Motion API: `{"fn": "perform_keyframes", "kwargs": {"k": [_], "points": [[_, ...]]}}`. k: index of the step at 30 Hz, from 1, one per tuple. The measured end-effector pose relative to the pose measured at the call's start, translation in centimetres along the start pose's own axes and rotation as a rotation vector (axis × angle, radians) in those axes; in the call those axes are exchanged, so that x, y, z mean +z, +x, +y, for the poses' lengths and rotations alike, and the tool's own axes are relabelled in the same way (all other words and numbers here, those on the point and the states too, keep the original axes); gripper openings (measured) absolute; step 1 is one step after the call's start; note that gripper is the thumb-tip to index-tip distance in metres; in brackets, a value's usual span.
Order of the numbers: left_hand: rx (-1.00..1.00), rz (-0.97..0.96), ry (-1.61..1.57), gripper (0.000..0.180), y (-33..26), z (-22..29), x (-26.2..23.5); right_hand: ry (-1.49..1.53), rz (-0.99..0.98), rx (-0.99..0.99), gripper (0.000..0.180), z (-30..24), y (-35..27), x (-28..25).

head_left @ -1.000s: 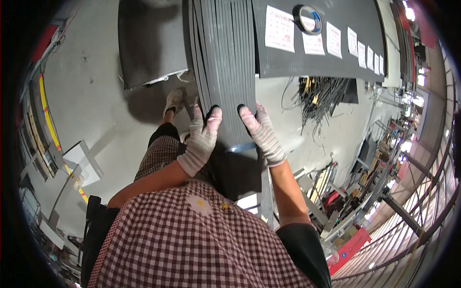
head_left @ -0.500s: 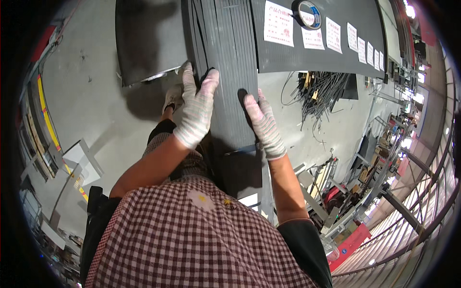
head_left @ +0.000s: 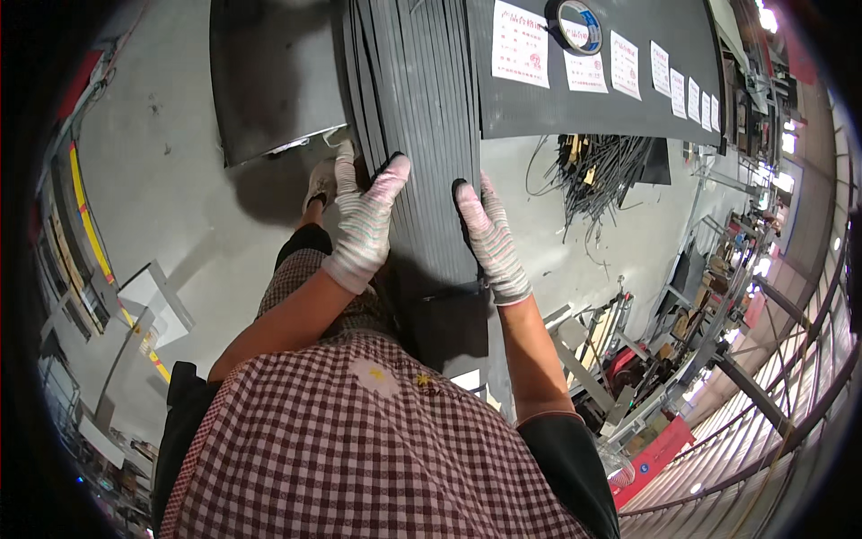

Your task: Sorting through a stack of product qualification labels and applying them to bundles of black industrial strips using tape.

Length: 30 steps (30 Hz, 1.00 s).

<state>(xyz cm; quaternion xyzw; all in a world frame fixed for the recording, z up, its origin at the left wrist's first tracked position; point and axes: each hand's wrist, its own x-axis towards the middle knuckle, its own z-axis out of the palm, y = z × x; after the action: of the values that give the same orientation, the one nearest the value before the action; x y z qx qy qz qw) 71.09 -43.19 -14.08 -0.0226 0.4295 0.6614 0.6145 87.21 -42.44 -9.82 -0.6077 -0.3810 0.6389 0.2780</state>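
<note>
Pressing down on a stack of long dark grey ribbed strips (head_left: 422, 135), lying along a dark desk (head_left: 575, 99) and overhanging its near edge. Left hand (head_left: 366, 225), in a striped knit glove with dark fingertips, lying flat on the left side of that stack, fingers stretched and spread rather than curled, thumb tip at the stack's left edge; grip open, nothing clasped. Right hand (head_left: 489, 238), gloved the same way, lying on the right side of the stack, fingers straight along the strips; grip likewise open and flat.

Sitting right of the stack on the desk: several white paper labels (head_left: 519, 43) and a roll of black tape (head_left: 579, 25). Hanging left of the stack: a dark flat sheet (head_left: 274, 76). Lying right of the stack, down on the grey concrete floor (head_left: 162, 180): a tangle of thin dark offcuts (head_left: 606, 171). Showing below the stack: a red-and-white checked shirt (head_left: 359, 449).
</note>
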Motion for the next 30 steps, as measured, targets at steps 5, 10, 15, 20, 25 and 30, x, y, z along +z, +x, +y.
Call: {"fn": "perform_keyframes", "kwargs": {"k": [5, 10, 15, 20, 25, 30], "points": [[-0.021, -0.068, 0.054, 0.067, 0.6, 0.8, 0.2, -0.098, -0.032, -0.149, 0.074, -0.5, 0.4, -0.2], [-0.314, 0.021, -0.274, 0.047, -0.6, -0.6, -1.5, -0.205, 0.011, 0.002, 0.077, 0.3, 0.9, -0.8], [-0.428, 0.023, -0.587, 0.033, -1.6, -1.6, -3.3, -0.315, 0.090, 0.229, 0.079, 1.2, 0.2, -0.7], [-0.013, -0.118, 0.103, 0.046, -0.2, -0.1, -1.0, -0.158, 0.019, -0.042, 0.070, 1.4, 0.2, -0.7], [-0.046, -0.044, 0.137, 0.047, -0.9, 2.4, 1.8, -0.214, 0.047, -0.037, 0.067, 3.3, 0.4, -1.2], [-0.095, 0.001, 0.235, 0.030, 1.0, 3.6, 1.8, -0.821, 0.148, -0.610, 0.057, 5.8, -0.1, -1.4]]}}
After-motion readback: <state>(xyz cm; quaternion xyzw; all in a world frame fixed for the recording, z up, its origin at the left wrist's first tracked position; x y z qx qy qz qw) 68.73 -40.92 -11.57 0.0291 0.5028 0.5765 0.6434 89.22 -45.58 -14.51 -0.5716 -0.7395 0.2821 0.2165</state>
